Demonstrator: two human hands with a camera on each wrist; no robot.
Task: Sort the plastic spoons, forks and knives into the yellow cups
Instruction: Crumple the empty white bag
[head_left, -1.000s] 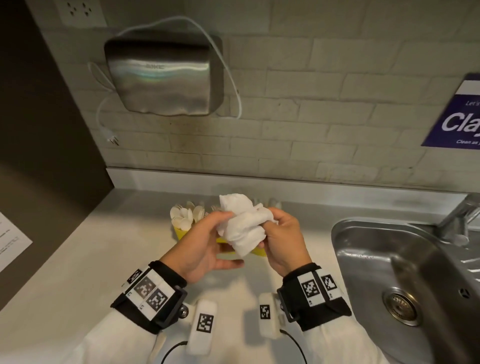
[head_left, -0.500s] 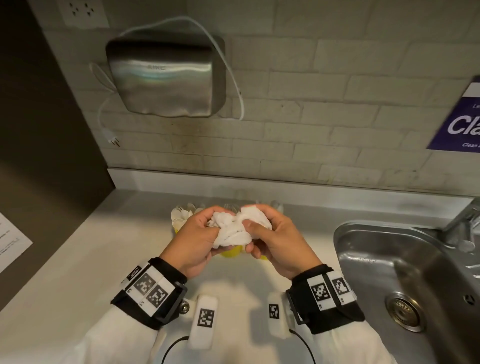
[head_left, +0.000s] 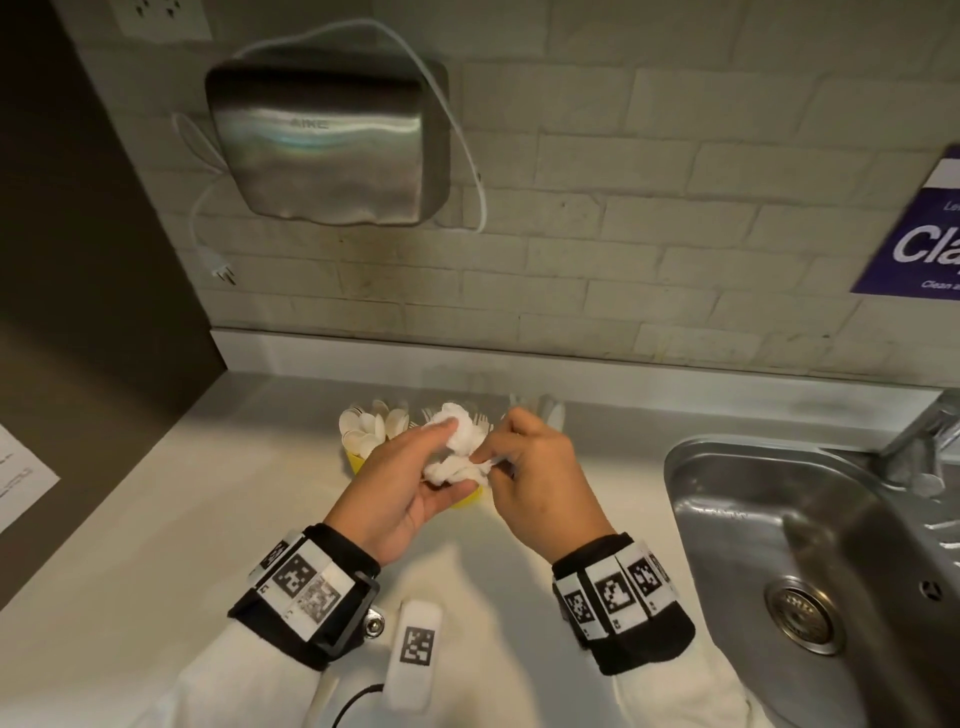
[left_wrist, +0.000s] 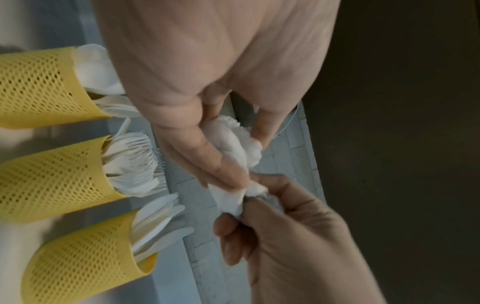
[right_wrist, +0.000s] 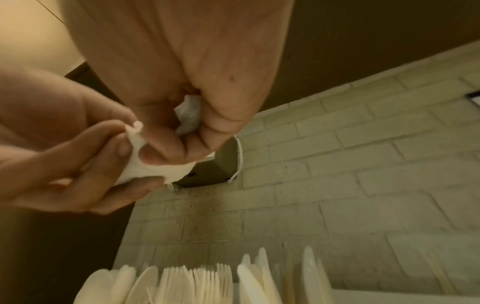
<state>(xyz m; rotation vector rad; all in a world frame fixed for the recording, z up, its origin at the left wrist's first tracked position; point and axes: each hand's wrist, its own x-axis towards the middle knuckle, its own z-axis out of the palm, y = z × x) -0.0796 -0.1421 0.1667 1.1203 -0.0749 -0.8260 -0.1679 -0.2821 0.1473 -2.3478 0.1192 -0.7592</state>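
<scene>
Three yellow mesh cups stand in a row by the back wall: one holds white spoons, the middle one forks, the third knives. In the head view my hands hide most of the cups; the spoons show at the left. Above the cups, my left hand holds a crumpled white paper tissue between thumb and fingers. My right hand pinches the tissue's lower end. No cutlery is in either hand.
A steel sink with a tap lies to the right. A metal hand dryer hangs on the tiled wall, its plug dangling. A paper sheet lies at the far left of the white counter.
The loosely bunched tissue has been squeezed into a smaller wad. Both hands have turned around it, and the right hand now pinches one end.
</scene>
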